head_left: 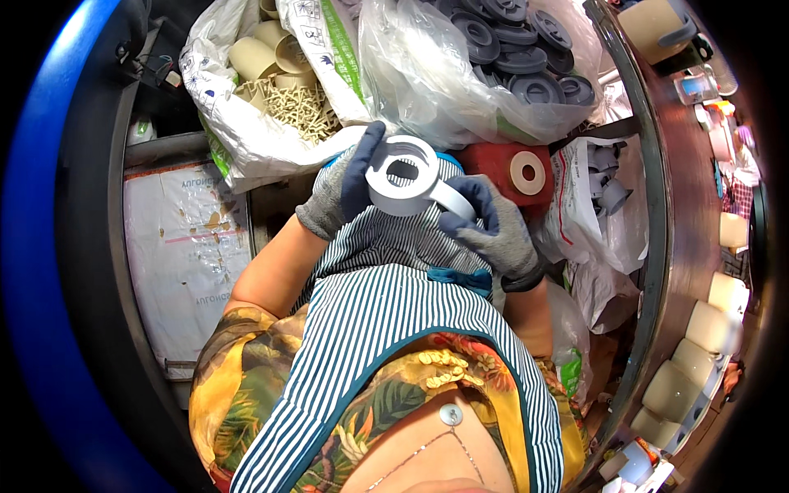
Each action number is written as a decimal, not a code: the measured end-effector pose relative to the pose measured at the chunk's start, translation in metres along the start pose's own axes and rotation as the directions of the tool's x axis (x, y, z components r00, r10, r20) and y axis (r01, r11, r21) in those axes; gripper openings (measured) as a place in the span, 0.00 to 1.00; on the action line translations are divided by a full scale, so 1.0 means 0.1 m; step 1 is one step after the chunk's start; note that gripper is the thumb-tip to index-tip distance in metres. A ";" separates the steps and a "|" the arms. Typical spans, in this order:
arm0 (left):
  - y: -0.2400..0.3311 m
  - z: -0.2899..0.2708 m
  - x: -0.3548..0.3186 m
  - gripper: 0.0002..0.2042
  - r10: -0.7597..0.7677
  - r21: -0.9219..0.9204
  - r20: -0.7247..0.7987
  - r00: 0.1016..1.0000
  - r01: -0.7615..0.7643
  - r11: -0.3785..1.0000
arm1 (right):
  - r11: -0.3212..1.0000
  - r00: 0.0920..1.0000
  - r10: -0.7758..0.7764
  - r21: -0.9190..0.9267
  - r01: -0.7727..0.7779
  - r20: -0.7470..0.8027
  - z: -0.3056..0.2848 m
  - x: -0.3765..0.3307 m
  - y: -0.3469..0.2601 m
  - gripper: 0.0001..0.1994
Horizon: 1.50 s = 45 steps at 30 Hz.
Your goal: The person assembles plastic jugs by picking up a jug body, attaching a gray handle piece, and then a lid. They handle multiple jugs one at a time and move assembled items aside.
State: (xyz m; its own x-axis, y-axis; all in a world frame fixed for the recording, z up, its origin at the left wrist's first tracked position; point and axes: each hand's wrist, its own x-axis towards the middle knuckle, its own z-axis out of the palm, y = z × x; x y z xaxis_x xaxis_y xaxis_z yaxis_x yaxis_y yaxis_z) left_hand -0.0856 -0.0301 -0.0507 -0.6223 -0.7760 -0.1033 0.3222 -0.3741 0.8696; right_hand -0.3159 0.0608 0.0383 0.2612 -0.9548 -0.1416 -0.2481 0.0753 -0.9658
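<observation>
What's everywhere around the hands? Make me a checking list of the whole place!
Surface: a curved workbench rim on the right, cream cups along it.
Job's things: a white plastic ring part, held in front of a striped apron.
Clutter: a clear bag of grey discs; a bag of beige pieces; a red block.
Grippers: left hand and right hand, both in grey gloves, fingers on the ring part.
Cables: thin wires at upper left.
Surroundings: a blue drum at left.
</observation>
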 end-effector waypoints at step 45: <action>-0.52 -3.33 -2.36 0.37 0.055 0.022 -0.866 -0.497 0.072 0.997 | 0.271 0.375 -0.842 -0.905 -0.328 -0.389 -0.26 0.43 1.34 0.31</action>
State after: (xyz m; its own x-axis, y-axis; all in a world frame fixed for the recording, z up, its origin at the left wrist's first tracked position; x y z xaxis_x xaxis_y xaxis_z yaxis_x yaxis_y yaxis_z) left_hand 0.2815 0.0033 -0.2322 0.9448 -0.0747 -0.3191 0.2610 -0.4173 0.8705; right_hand -0.3626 0.0223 -0.0916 -0.0557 -0.5333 0.8441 -0.9971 0.0738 -0.0191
